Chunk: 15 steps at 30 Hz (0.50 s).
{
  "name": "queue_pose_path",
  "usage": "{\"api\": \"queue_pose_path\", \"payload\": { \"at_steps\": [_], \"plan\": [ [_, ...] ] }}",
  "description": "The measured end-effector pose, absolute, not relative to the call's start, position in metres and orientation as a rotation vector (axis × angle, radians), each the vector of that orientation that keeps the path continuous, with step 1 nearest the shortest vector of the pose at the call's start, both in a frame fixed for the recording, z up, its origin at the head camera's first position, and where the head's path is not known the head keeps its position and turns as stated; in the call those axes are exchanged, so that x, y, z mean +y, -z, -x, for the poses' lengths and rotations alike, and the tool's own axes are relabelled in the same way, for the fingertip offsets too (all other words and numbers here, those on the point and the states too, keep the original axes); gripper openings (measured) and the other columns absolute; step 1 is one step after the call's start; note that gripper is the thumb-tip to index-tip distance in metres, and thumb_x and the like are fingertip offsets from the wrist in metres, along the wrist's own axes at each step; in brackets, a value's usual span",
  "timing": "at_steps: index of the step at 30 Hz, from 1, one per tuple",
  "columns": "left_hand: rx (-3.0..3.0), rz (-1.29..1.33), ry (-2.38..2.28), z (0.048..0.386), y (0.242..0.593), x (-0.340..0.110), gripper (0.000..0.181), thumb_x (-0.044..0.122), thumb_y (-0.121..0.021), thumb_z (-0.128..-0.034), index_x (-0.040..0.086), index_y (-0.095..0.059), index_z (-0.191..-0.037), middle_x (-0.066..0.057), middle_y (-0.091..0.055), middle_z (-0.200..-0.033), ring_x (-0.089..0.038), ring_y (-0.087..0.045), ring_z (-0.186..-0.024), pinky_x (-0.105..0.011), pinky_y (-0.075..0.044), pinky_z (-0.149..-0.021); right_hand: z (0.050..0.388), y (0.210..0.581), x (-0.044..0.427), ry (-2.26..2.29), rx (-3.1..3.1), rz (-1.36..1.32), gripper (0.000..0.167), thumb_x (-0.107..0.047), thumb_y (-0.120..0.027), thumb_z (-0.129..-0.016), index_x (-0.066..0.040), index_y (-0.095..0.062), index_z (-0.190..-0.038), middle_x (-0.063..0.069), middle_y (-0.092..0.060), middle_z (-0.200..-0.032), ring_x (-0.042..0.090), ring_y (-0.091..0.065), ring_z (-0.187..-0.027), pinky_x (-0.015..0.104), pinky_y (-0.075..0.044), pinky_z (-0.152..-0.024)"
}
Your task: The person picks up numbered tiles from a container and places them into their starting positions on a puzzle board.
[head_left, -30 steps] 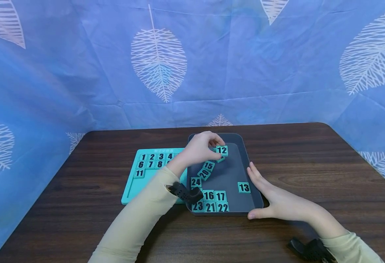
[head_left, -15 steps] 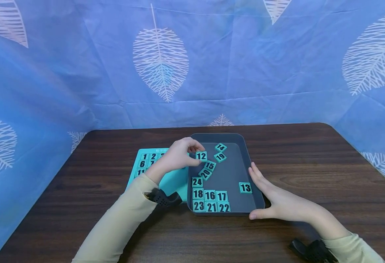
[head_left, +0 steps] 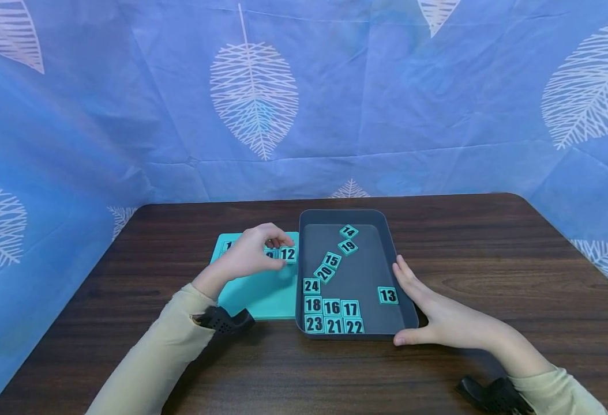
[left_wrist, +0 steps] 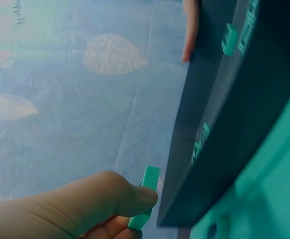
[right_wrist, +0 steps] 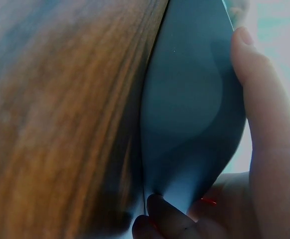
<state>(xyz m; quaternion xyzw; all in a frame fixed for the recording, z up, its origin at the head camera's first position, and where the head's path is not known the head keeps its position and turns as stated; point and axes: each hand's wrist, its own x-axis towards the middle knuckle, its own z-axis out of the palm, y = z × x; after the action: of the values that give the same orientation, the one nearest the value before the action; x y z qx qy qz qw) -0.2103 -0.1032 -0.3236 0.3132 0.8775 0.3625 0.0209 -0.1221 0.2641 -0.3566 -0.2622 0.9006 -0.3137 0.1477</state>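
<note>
Our left hand point(head_left: 254, 252) pinches tile 12 point(head_left: 287, 254) over the teal board point(head_left: 262, 302), seemingly part-filled behind those fingers; rightward, twelve tiles point(head_left: 331, 307) await in the tray point(head_left: 368, 268), our right hand point(head_left: 434, 317) spread against it.

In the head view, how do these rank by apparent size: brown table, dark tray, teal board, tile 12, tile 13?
Largest to smallest:
1. brown table
2. dark tray
3. teal board, partly hidden by the left hand
4. tile 12 and tile 13: too alike to rank.
</note>
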Motion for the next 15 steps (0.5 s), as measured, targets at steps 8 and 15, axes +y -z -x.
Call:
{"api": "queue_pose_path", "payload": {
  "at_steps": [8,15],
  "plan": [
    [2.757,-0.876,-1.099,0.207,0.333,-0.135,0.031,0.004,-0.073,-0.0797,0.003,-0.067,-0.11,-0.006,-0.059,-0.106,-0.028,-0.054,-0.093,-0.046,-0.047,-0.083,0.124,0.358,0.264,0.888,2.598,0.753,0.111,-0.05,-0.069,-0.082,-0.014,0.007,-0.153,0.005,0.021,-0.157,0.042,-0.006,-0.141,0.059,-0.036,-0.097],
    [2.819,-0.794,-1.025,0.206,0.346,-0.159,0.031,0.006,-0.074,-0.0796,0.005,-0.068,-0.11,-0.003,-0.061,-0.105,-0.022,-0.055,-0.092,-0.041,-0.048,-0.082,0.123,0.357,0.265,0.888,2.594,0.754,0.11,-0.049,-0.069,-0.082,-0.015,0.008,-0.153,0.008,0.02,-0.157,0.042,-0.007,-0.141,0.058,-0.037,-0.096]
  ]
}}
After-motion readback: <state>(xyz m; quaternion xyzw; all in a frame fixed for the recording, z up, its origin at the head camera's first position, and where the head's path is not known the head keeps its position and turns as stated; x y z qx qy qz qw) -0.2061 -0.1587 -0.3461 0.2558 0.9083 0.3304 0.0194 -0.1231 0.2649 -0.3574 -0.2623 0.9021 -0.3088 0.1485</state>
